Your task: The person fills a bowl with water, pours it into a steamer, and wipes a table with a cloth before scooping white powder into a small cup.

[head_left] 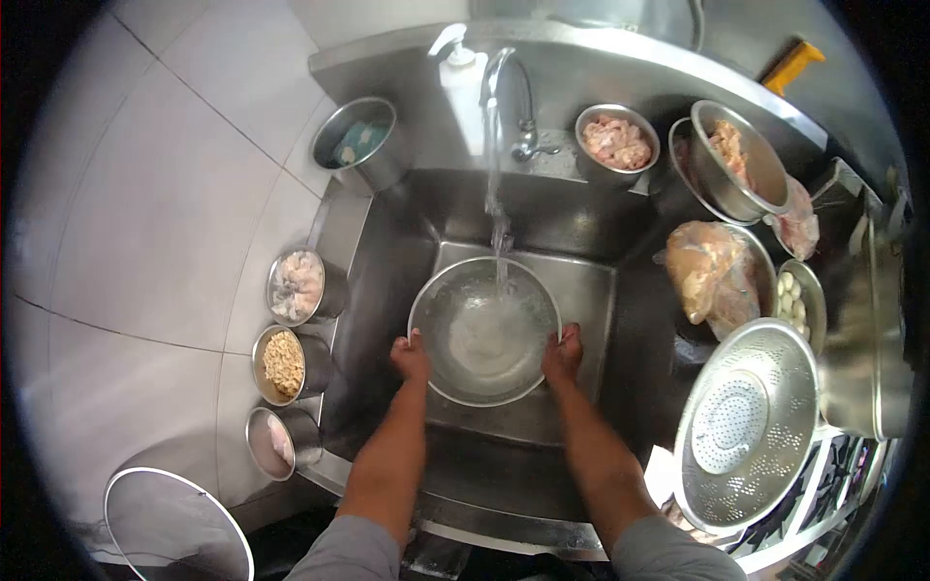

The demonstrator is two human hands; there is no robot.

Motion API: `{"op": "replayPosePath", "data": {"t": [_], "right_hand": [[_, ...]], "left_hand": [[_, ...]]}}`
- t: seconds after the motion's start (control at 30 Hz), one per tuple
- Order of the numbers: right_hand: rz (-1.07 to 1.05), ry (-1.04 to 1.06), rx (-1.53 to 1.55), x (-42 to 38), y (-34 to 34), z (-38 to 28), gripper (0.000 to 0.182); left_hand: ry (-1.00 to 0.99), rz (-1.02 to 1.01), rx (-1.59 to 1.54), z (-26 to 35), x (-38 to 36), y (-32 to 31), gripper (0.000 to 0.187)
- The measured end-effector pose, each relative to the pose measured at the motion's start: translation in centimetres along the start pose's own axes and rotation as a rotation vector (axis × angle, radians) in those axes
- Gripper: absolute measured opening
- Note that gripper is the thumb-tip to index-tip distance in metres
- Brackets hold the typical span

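A round metal bowl (484, 382) sits in the steel sink (591, 281), with cloudy water in it. Water pours into the bowl from the curved faucet (524, 107). My left hand (412, 358) grips the bowl's left rim, thumb uppermost. On the opposite side, my right hand (563, 356) is closed on the right rim. The fingers of both hands are partly hidden under the bowl's edge.
Left ledge: small metal containers of pale meat (296, 283), chopped bits (283, 363) and a pale piece (281, 441). Behind: a soap pump bottle (465, 97) and a meat bowl (617, 142). Right: a colander (746, 426), bagged meat (712, 276) and a yellow-handled tool (794, 66).
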State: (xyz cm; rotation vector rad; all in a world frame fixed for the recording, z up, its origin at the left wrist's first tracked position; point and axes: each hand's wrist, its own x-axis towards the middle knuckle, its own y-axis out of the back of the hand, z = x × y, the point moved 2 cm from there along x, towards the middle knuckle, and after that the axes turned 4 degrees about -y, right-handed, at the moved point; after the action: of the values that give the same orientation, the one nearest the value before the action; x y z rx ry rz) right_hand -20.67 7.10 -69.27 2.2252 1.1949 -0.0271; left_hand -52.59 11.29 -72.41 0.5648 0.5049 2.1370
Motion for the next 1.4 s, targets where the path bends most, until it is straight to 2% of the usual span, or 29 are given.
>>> {"op": "replayPosePath", "data": {"t": [0.03,0.1,0.17,0.23,0.27,0.3,0.37,0.43,0.5,0.57,0.7,0.8,1.0,1.07,1.2,1.3,1.33,1.4], "right_hand": [[0.026,0.056,0.078,-0.6,1.0,-1.1,0.018],[0.091,0.070,0.038,-1.6,2.9,-4.2,0.018],[0.158,0.083,0.000,-2.7,5.4,-7.7,0.019],[0.222,0.150,0.036,-4.2,7.8,-10.8,0.020],[0.224,0.155,0.041,-5.0,8.8,-11.9,0.020],[0.235,0.163,0.080,-5.8,9.8,-13.3,0.019],[0.256,0.178,0.129,-7.1,11.9,-15.9,0.019],[0.213,0.119,0.210,-9.2,14.9,-19.6,0.018],[0.229,0.123,0.228,-10.4,16.6,-21.5,0.017],[0.251,0.134,0.251,-10.8,18.1,-23.0,0.016],[0.191,0.250,0.165,-11.2,20.9,-25.2,0.012],[0.147,0.298,0.162,-11.4,22.3,-26.2,0.012],[0.160,0.310,0.215,-11.5,24.0,-26.4,0.010],[0.170,0.297,0.218,-11.8,24.9,-25.8,0.010],[0.140,0.342,0.326,-13.1,27.3,-25.2,0.010],[0.114,0.323,0.339,-15.2,30.7,-25.2,0.011],[0.102,0.346,0.367,-15.8,31.8,-24.9,0.011],[0.116,0.361,0.397,-16.8,34.6,-24.4,0.011]], "left_hand": [[-0.004,-0.003,-0.008,1.2,0.2,0.4,0.047],[0.038,-0.047,-0.279,4.1,1.3,1.3,0.040],[0.087,-0.063,-0.249,6.8,2.4,2.4,0.040],[0.116,-0.089,-0.252,12.6,3.1,5.3,0.044],[-0.079,-0.058,-0.102,14.0,4.0,6.3,0.044],[-0.087,-0.053,-0.106,15.5,4.6,7.5,0.044],[0.019,-0.137,-0.154,18.5,5.9,8.9,0.042],[0.012,-0.146,-0.209,23.6,6.5,11.2,0.041],[0.010,-0.170,-0.122,28.3,6.4,13.7,0.041],[-0.072,-0.176,-0.099,26.5,8.6,13.5,0.039],[-0.114,-0.203,-0.149,29.6,9.5,14.7,0.038],[-0.064,-0.203,-0.266,31.4,9.3,15.4,0.040],[-0.133,-0.268,-0.104,33.7,8.6,16.9,0.039],[-0.276,-0.231,-0.039,34.0,7.7,17.3,0.038],[-0.172,-0.308,-0.180,33.4,6.2,17.7,0.035],[-0.211,-0.286,-0.135,36.8,4.0,19.8,0.034],[-0.149,-0.318,-0.215,40.7,1.7,21.7,0.032],[-0.197,-0.350,-0.247,40.7,2.1,21.9,0.032]]}}
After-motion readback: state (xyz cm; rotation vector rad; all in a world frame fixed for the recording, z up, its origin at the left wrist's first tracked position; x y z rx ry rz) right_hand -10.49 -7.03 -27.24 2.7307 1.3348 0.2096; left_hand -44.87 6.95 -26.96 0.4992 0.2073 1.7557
